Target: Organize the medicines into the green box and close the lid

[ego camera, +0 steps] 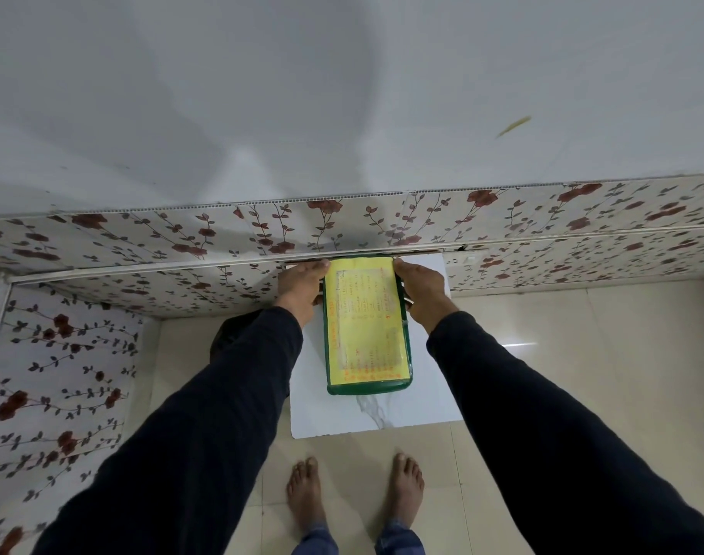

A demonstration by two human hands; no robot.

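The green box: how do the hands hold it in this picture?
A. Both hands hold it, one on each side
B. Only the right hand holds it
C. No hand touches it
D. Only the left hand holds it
A: the left hand and the right hand grip opposite sides of the green box near its far end, above the white board.

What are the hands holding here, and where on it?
Both hands grip the green box by its far end: left hand on its left side, right hand on its right.
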